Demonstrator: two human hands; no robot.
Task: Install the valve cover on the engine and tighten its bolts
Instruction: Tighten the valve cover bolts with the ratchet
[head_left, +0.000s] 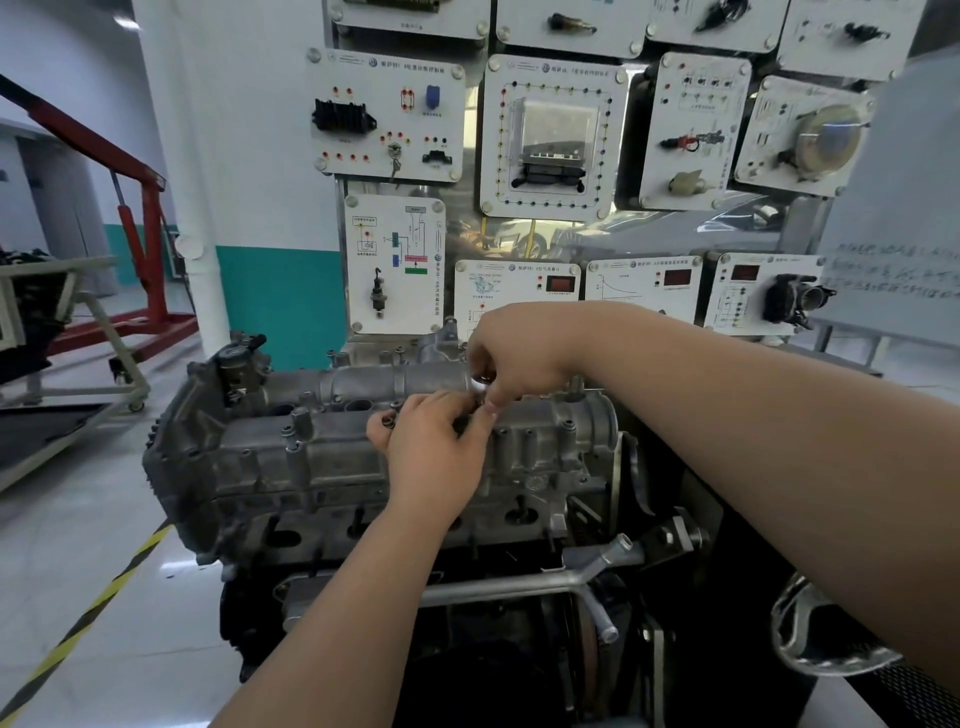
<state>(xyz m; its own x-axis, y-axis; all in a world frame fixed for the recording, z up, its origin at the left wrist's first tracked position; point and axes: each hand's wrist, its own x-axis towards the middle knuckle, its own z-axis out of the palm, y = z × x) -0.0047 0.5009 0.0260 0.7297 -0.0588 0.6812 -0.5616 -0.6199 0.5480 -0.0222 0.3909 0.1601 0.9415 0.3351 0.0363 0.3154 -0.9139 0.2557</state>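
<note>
Bolt by bolt: my right hand, fingertips pinched together on a single bolt, hovers over the middle of the valve cover. The cover already sits on top of the engine at the centre of the view. At 7 o'clock from the right hand, my left hand is curled round what look like spare bolts, touching the right hand's fingers. The hole this bolt is meant for is hidden under my fingers. As I judge it, the step is starting the bolts by hand. Each one should stay upright, turn freely under the fingertips, and be backed off if it binds. All should sit loosely before any is tightened, then be drawn down from the centre outwards. A red hoist stands at 10 o'clock and training panels hang at 12.
</note>
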